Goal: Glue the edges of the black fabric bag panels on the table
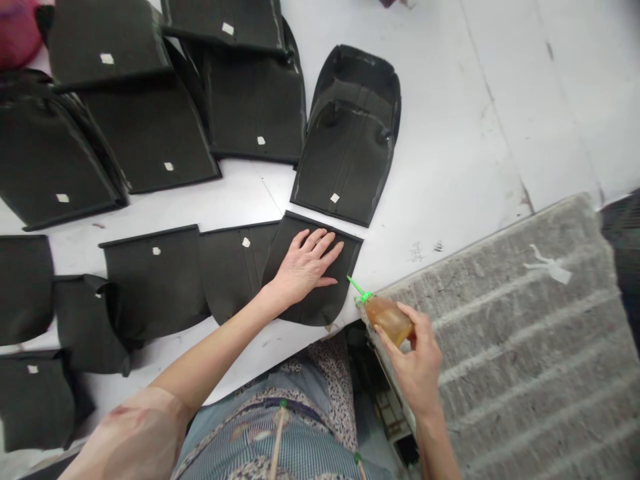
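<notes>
My left hand (310, 263) lies flat with fingers spread on a black, rounded fabric panel (313, 310) near the table's front edge. In my right hand (417, 350) is a squeeze bottle (387, 317) of amber liquid, tilted so its thin green nozzle meets the panel's right edge. Just beyond that panel lies a longer black piece (340, 160) with a small white tag. Another black panel (240, 273) sits partly under the left side of the one beneath my hand.
Several more black panels with white tags (155, 287) spread across the white table (450, 133) to the left and back. A ribbed grey cloth surface (530, 360) adjoins at the right, bearing a white scrap (550, 267). Something pink (19, 33) stands at the back left.
</notes>
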Demonstrator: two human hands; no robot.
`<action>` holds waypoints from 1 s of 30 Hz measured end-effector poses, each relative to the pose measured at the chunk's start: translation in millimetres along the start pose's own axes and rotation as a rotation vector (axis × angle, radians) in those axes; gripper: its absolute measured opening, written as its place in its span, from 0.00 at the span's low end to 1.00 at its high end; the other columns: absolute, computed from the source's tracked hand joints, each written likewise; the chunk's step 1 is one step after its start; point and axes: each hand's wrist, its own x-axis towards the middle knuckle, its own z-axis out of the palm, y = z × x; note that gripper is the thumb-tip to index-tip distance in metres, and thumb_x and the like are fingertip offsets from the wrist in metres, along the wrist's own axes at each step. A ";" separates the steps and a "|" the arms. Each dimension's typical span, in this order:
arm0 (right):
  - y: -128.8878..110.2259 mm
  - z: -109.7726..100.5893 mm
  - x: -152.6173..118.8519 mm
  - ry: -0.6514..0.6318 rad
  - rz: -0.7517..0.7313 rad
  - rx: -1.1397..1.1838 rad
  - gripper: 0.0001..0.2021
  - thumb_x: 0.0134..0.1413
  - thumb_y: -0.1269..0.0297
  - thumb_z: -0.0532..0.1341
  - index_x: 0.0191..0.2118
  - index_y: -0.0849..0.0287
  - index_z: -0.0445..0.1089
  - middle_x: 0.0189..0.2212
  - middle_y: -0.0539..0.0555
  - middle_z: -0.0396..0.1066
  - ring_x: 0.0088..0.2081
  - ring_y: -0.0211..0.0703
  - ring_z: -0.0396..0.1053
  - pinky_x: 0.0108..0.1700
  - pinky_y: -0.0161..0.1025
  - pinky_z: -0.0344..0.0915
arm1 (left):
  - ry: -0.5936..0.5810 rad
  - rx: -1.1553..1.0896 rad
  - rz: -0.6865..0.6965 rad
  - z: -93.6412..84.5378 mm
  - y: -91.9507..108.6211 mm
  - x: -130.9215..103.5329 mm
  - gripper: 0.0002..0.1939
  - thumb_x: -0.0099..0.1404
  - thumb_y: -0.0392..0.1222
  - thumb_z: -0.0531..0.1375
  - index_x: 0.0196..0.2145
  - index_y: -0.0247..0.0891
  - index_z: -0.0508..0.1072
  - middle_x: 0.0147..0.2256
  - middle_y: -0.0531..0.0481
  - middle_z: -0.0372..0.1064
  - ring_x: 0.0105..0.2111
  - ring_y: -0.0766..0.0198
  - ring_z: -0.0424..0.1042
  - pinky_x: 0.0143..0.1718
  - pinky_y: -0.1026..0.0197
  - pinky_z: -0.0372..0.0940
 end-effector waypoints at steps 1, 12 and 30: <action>-1.4 -1.1 -2.4 -0.006 0.004 0.000 0.22 0.59 0.55 0.69 0.56 0.52 0.69 0.48 0.56 0.72 0.48 0.50 0.72 0.51 0.47 0.71 | 0.000 -0.001 0.001 0.1 -0.1 -0.4 0.40 0.64 0.57 0.67 0.67 0.38 0.64 0.67 0.36 0.59 0.67 0.41 0.56 0.67 0.39 0.50; -10.3 -2.5 -18.0 -0.038 -0.001 -0.037 0.21 0.59 0.57 0.69 0.56 0.52 0.68 0.47 0.55 0.72 0.48 0.49 0.72 0.51 0.46 0.72 | -0.053 -0.066 -0.042 -12.3 5.4 -4.1 0.38 0.62 0.53 0.69 0.65 0.35 0.66 0.67 0.33 0.58 0.69 0.40 0.53 0.69 0.38 0.49; -12.0 -3.2 -46.0 -0.124 0.016 -0.004 0.21 0.60 0.59 0.69 0.56 0.53 0.67 0.48 0.56 0.72 0.50 0.49 0.71 0.53 0.46 0.70 | -0.070 -0.086 -0.008 9.6 21.4 -56.9 0.46 0.52 0.55 0.75 0.64 0.38 0.68 0.67 0.33 0.57 0.70 0.37 0.53 0.69 0.35 0.51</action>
